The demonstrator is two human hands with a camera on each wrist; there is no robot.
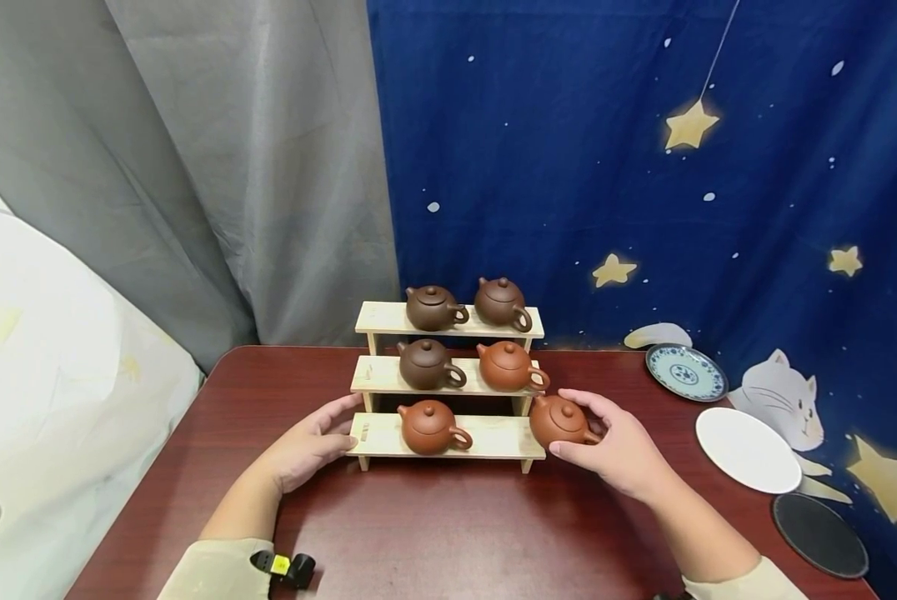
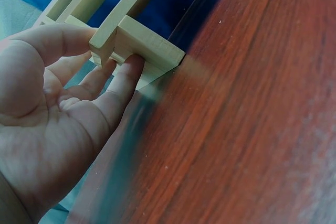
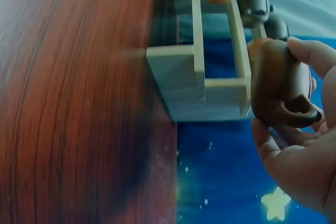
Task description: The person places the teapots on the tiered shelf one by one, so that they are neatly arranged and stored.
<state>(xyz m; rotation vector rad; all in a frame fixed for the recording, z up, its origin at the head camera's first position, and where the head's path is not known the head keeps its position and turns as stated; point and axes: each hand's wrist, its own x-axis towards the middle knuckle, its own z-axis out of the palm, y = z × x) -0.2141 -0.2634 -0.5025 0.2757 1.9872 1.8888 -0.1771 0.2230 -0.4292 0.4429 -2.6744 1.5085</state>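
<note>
My right hand (image 1: pixel 628 450) grips a reddish-brown clay teapot (image 1: pixel 557 423) round its body, thumb on one side and fingers on the other. In the right wrist view this teapot (image 3: pixel 275 77) is up off the lowest board, beside the stand's right end. My left hand (image 1: pixel 309 446) holds the left end of the three-tier wooden stand (image 1: pixel 493 437); in the left wrist view its thumb and fingers pinch the board and side panel (image 2: pixel 149 40). Another reddish-brown teapot (image 1: pixel 428 428) stands on the bottom tier. A dark brown teapot (image 1: pixel 424 365) and a reddish-brown teapot (image 1: pixel 507 367) share the middle tier.
Two dark brown teapots, one at the left (image 1: pixel 432 308) and one at the right (image 1: pixel 499 302), stand on the top tier. Along the table's right edge lie a blue-patterned plate (image 1: pixel 687 372), a white plate (image 1: pixel 749 450) and a black plate (image 1: pixel 819 535). Curtains (image 1: pixel 493 167) hang behind the table.
</note>
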